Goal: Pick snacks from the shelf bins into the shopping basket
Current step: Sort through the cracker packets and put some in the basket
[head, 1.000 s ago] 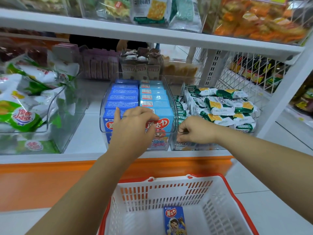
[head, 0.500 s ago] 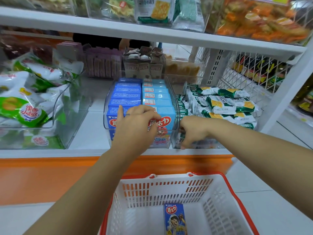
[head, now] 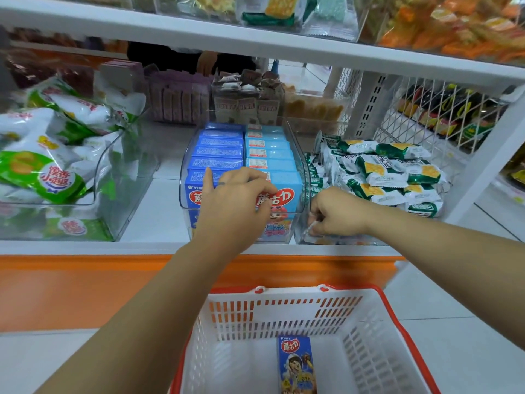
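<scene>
A clear bin (head: 305, 177) on the shelf holds two rows of snack boxes, dark blue (head: 217, 153) on the left and light blue (head: 270, 163) on the right. My left hand (head: 233, 206) lies over the front boxes, thumb up on the dark blue one and fingers curled over the top of the front light blue box. My right hand (head: 335, 214) is curled at the front left corner of the bin of green-and-white cracker packets (head: 380, 177) and pinches a whitish packet there. The white basket with a red rim (head: 397, 319) stands below, with one dark blue snack box (head: 297, 362) in it.
A clear bin of green-and-white chip bags (head: 48, 172) stands at the left. Behind the boxes are bins of purple bars (head: 176, 100) and brown sachets (head: 247, 103). An upper shelf board (head: 255, 44) hangs overhead; a wire rack (head: 443, 109) is at the right. An orange shelf front (head: 85, 280) faces me.
My right hand has slid a little lower at the front corner of the cracker bin. My left hand stays on the front boxes, and the view has shifted slightly.
</scene>
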Available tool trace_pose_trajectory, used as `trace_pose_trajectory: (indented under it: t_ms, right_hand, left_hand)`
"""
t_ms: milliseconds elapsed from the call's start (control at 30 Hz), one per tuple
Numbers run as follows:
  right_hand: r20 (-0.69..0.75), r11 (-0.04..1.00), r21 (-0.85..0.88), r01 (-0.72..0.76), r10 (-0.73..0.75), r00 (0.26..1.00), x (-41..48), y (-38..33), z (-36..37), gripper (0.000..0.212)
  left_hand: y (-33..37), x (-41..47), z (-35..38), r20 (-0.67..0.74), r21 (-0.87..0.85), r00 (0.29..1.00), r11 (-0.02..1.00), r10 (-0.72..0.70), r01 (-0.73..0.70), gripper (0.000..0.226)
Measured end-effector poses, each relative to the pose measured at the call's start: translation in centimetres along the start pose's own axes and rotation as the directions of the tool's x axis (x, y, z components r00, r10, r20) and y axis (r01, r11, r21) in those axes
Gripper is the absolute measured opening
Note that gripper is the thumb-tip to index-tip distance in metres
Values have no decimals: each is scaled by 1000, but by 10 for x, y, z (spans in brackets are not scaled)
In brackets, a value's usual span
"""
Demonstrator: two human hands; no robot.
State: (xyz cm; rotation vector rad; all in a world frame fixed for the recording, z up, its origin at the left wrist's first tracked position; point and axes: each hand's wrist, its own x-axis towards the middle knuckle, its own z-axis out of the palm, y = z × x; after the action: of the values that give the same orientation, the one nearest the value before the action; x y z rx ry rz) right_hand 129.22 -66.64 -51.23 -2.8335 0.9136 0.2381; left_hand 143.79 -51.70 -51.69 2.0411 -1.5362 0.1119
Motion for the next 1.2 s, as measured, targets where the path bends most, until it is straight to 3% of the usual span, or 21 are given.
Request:
trace_pose_trajectory:
  t_ms: [133, 400, 600, 767, 833, 900, 1200]
  right_hand:
    - [-50, 996, 84, -11, 15, 999, 0, 5, 2, 19]
    - [-109, 980, 190, -59, 80, 991, -3, 6, 0, 38]
    - [-184, 988, 136, -75, 99, 978, -5, 6, 3, 44]
    - [4, 994, 86, -64, 64, 998, -5, 5, -15, 29]
    - [93, 999, 8, -51, 50, 994, -7, 4, -24, 40]
    - [147, 999, -49, -14, 21, 989, -10, 4, -31, 38]
    - [109, 990, 140, -23, 8, 994, -20, 13, -41, 26]
  left_hand:
    - [0, 0, 1, -10, 7, 1000, 1000, 7, -7, 28]
    - [0, 1, 1, -17, 3, 1000, 1000, 3, -3, 27]
    - [0, 0, 1, -35, -5, 999, 1000, 4, -4, 25]
    - [1, 0, 1, -20, 6, 1000, 1000, 4, -4, 26]
    - [1, 0, 1, -24, 4, 1000, 1000, 7, -7, 27]
    - [2, -1, 1, -23, 7, 1000, 1000, 3, -3, 27]
    - [2, -1, 1, -21, -1, 1000, 1000, -2, 2, 27]
